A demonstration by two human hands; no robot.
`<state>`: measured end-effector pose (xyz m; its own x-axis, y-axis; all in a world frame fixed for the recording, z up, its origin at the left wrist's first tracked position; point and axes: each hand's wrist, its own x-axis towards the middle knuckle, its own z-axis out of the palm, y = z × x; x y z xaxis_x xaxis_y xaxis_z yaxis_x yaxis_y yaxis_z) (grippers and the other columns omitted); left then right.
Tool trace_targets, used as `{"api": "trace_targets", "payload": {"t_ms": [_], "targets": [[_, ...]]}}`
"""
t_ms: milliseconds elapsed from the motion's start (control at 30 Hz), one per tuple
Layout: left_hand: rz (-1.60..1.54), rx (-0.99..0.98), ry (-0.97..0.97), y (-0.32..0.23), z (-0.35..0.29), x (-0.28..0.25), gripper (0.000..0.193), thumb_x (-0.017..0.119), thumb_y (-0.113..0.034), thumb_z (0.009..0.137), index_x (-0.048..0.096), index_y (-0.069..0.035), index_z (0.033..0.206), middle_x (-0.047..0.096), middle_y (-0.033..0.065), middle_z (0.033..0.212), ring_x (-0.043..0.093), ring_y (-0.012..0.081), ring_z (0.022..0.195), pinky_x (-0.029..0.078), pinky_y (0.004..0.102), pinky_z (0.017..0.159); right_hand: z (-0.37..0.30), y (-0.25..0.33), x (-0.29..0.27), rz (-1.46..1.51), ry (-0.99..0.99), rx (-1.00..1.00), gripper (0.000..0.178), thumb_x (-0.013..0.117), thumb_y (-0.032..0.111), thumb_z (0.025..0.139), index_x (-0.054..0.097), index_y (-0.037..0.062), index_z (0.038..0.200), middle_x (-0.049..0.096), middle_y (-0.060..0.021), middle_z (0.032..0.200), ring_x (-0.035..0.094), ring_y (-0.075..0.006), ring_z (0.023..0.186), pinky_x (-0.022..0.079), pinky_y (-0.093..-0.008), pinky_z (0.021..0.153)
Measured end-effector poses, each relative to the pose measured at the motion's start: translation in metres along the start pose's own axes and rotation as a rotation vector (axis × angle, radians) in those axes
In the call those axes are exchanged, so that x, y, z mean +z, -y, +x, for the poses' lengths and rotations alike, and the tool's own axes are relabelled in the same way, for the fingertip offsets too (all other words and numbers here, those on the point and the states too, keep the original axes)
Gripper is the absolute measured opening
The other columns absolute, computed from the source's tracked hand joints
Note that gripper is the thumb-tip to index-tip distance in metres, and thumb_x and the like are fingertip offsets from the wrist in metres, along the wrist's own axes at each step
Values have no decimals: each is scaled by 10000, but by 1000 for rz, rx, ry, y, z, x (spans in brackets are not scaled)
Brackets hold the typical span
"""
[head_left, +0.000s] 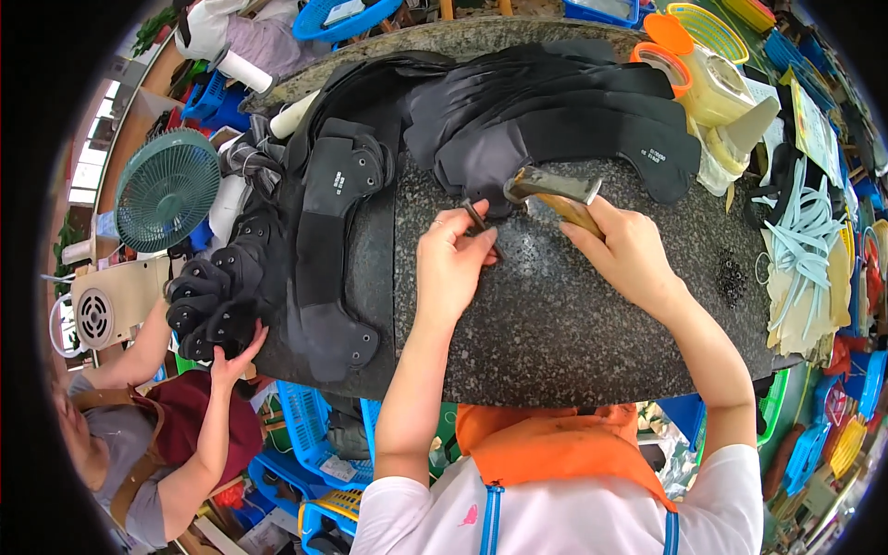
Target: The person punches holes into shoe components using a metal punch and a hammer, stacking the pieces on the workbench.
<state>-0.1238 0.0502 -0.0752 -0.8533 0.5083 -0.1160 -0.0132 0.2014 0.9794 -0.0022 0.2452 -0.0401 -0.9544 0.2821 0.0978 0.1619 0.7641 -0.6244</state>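
My right hand (pixel 622 248) is closed round the wooden handle of a hammer (pixel 573 192), whose metal head hangs over the speckled stone tabletop (pixel 546 324). Pinched in the fingers of my left hand (pixel 451 261) is a thin dark metal rod (pixel 476 218), tilted, just left of the hammer. Beyond both hands spreads a fanned stack of black curved fabric pieces (pixel 555 125). The front end of one piece reaches close to the hammer head. On the left side of the table lies another stack of black pieces (pixel 324 250) with small metal eyelets.
A co-worker (pixel 176 435) at the left handles a pile of black pieces with eyelets (pixel 222 287). Small dark rings (pixel 731 279) lie scattered at the right. Pale blue straps (pixel 803 245) and an orange-lidded container (pixel 712 83) sit beyond. A green fan (pixel 168 190) stands far left.
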Motion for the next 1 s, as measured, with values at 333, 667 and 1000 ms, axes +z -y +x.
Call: {"api": "trace_targets", "payload": {"t_ms": [333,667,1000], "targets": [[-121,-53,18,7,-15,-5,357,629,72,884,624,63,1241,555,44,1143,668,109,792,585,247,720,11,-1,16,108,-93,-110,287,718,227,852,569,-15,892,624,-169,844,642,-373,769,505,-428,662],[43,66,-107,17,13,-8,217,627,65,885,671,60,1098,568,83,1148,683,132,789,589,261,739,119,-35,52,-229,-417,-442,275,747,103,764,572,38,966,566,-94,982,548,-310,998,417,-421,878],[-142,253,-288,17,-29,-22,173,600,75,920,629,39,1086,624,79,1032,671,141,882,581,282,802,91,-12,12,-358,-264,-563,223,723,179,821,567,64,932,605,-69,893,583,-284,907,415,-417,862]]}}
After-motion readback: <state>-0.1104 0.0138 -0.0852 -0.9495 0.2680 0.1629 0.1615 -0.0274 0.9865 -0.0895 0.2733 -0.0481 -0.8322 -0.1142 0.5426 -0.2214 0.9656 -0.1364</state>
